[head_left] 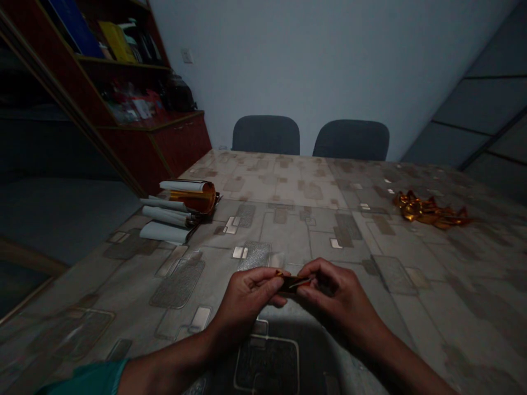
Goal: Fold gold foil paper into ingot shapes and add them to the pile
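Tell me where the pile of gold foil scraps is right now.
In the head view, the pile of gold foil scraps lies toward the far right of the patterned tabletop, ahead of and to the right of the person's right hand.

From where I stand, the single camera rides on the person's head, facing forward and down. It looks closely over the left hand (242,300) and right hand (341,300), then along the table (288,233) toward two chairs (265,135) and the far wall (288,60).

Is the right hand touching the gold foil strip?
Touching. The head view shows the right hand pinching one end of the gold foil strip between its fingertips.
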Available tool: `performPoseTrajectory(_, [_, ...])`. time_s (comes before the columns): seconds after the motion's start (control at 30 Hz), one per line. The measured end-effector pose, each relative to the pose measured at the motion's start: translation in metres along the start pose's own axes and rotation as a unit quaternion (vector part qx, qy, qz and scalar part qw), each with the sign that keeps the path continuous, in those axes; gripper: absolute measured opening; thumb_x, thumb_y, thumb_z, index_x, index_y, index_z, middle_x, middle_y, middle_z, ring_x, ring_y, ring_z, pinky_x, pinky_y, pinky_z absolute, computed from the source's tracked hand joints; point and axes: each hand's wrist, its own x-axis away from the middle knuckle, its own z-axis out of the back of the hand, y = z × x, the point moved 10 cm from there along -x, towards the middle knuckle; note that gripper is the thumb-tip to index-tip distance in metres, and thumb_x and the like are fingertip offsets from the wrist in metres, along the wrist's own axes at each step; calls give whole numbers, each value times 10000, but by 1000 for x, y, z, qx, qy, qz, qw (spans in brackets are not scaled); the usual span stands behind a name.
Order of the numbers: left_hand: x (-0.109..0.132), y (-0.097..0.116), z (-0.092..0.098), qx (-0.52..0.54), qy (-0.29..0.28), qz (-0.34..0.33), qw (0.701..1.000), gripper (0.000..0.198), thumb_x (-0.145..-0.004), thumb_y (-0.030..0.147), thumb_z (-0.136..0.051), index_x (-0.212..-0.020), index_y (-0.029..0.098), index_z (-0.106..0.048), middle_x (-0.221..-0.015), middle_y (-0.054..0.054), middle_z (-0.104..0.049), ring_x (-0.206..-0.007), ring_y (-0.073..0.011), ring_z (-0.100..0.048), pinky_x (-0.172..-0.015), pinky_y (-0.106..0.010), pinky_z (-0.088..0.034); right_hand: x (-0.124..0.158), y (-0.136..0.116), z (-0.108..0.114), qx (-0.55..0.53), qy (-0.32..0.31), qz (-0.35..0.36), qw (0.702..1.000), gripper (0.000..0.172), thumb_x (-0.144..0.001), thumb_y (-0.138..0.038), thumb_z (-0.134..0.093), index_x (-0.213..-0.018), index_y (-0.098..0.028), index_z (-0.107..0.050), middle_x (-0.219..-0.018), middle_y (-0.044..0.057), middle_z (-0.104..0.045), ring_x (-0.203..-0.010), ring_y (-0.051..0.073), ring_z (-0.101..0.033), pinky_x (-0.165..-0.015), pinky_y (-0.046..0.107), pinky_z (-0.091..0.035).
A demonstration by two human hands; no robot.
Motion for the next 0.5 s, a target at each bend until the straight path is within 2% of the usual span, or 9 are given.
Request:
performPoseTrajectory(0.1, [-1,-5,0,36,2,11,999,361,-744,334,-806,-1045,144,-744,-960,-111,-773,-778,-196,-715,-705,-296,-577,-1,-3,2,10,8,6,1000,40,-791,-169,-646,-814,-201,-657,-702,-4,-642,-636,148,-568,-587,275,-435])
performPoseTrajectory(0.17, [-1,-4,0,39,3,10,999,365,-729,314,-819,-1042,143,-743,-961,-110,-774,-793,-200,-717,-708,-293,-574,-1,-3,3,15,11,7,1000,46,-788,-160,-639,-807,-200,-651,-697,-5,-638,-632,148,-566,-582,275,-431])
performPoseTrajectory(0.27, [0,1,-4,11,-14,-3,1000,243,-797,321,-759,-957,138,-766,-951,-109,-775,-825,-206,-718,-693,-274,-569,0,-3,1,23,7,10,1000,64,-786,-144,-635,-811,-200,-654,-703,-5,-640,-637,148,-568,-587,277,-428])
performPoseTrajectory(0.37, [2,4,-9,-7,-41,-8,999,226,-854,327,-702,-950,134,-771,-938,-110,-774,-852,-210,-720,-702,-268,-569,0,-3,0,22,0,12,1000,58,-794,-150,-638,-811,-200,-660,-706,-4,-643,-641,149,-569,-592,280,-427])
performPoseTrajectory(0.43, [1,1,-8,8,-41,-5,999,254,-838,326,-724,-999,134,-758,-975,-114,-771,-863,-208,-720,-722,-274,-572,0,-3,1,16,4,9,1000,54,-796,-156,-639,-816,-201,-661,-710,-4,-643,-646,151,-570,-596,281,-425])
performPoseTrajectory(0.5, [0,-4,-4,41,-24,5,999,364,-775,312,-790,-1091,145,-723,-1023,-113,-766,-885,-213,-720,-745,-285,-578,0,-4,4,12,15,6,1000,54,-786,-155,-643,-812,-200,-657,-704,-6,-638,-644,151,-567,-596,282,-421])
